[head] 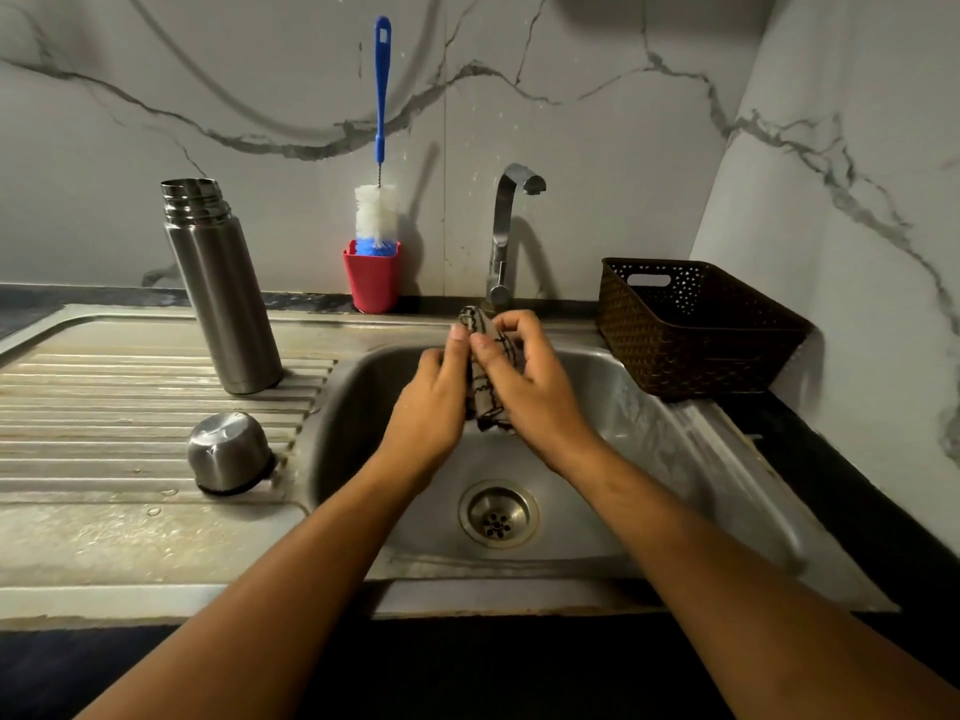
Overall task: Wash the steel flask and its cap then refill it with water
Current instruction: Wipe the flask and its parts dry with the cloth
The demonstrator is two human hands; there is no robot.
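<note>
Both hands busy with a cloth, flask at ten o'clock

The left hand (434, 402) and right hand (524, 387) curl their fingers round a patterned cloth (483, 397) over the sink basin (649, 433). The steel flask (221, 288) stands upright (long axis vertical, mouth uncapped) at ten o'clock. Its cap (228, 452) is near nine, and both are nearer the left hand.

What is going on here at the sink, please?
A person holds a small striped cloth with both hands, left hand and right hand, above the sink basin. The steel flask stands upright and open on the drainboard, and its cap sits apart from it, nearer the person. No water is seen running from the tap. A bottle brush stands in a red cup behind.
</note>
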